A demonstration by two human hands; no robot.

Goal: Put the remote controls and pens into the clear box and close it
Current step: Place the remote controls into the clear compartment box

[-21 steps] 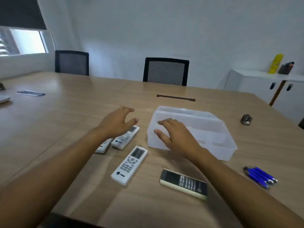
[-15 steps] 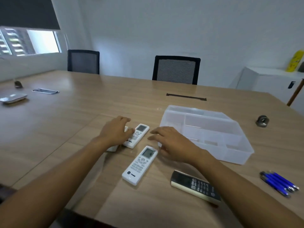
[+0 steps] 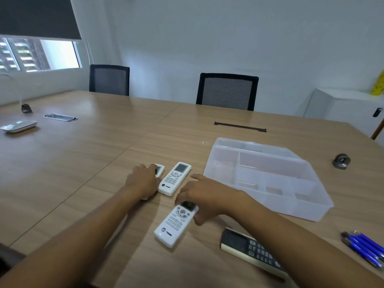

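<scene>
**Grabbing two remotes at once, box not loaded yet**

Nearest white remote (image 3: 176, 223): my right hand (image 3: 204, 197) is on its screen end, fingers curled over the top edge, thumb down the right side. Looks like a pinch across the width, contact at the far end only. The long button end sticks out toward me, unsupported.

Leftmost white remote (image 3: 159, 170): mostly under my left hand (image 3: 143, 181). Palm flat on it, fingers together draped over the body; only its screen end shows past my fingertips. Can't tell if the thumb has got under the edge.

Middle white remote (image 3: 174, 178): lies between my two hands, touching neither as far as I can see. Just right of my left knuckles.

Black remote (image 3: 252, 251): under my right forearm, toward me from the right hand. Pens (image 3: 364, 247): blue bundle, well right of that forearm.

Clear box (image 3: 268, 177): just right of and beyond my right fingers, sitting on the table (image 3: 83, 154), dividers visible, nothing in it. I can't make out a lid.

How I'd do this step:
- Right: slide grip toward the remote's middle before lifting, else the long end droops and twists out.
- Left: drag it slightly to get fingertips under an edge; flat plastic on smooth wood won't lift from a palm press.
- Lift low, short hop right to the box.
- Use the long compartment; lay them lengthwise and leave room for the others.
</scene>
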